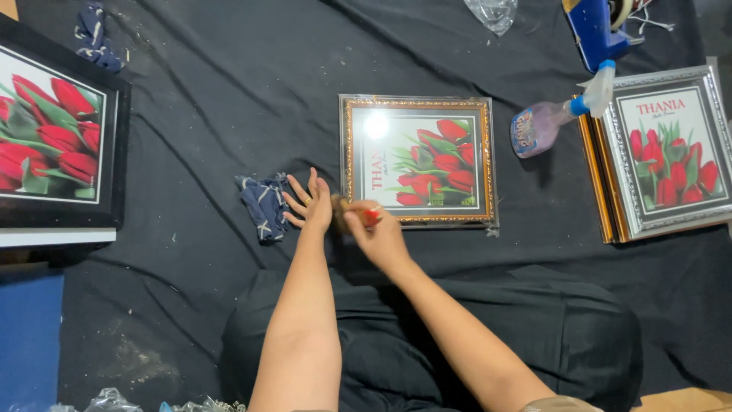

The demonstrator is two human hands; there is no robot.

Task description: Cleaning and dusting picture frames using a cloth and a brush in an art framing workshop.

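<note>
A small gold-framed picture of red tulips point(418, 161) lies flat on the black cloth point(221, 99) in front of me. My right hand point(375, 233) is closed on a small brush with a red handle point(358, 214), its bristles blurred at the frame's lower left corner. Beside it, my left hand point(308, 202) rests palm down on the cloth with fingers spread, holding nothing. A crumpled dark blue rag point(262, 202) lies just left of that hand.
A large black-framed tulip picture point(57, 133) lies at the left edge. A stack of frames topped by a silver one point(665, 152) sits right, with a spray bottle point(550, 122) beside it. Another blue rag point(95, 34) lies top left. A blue tape dispenser point(596, 27) sits at the top.
</note>
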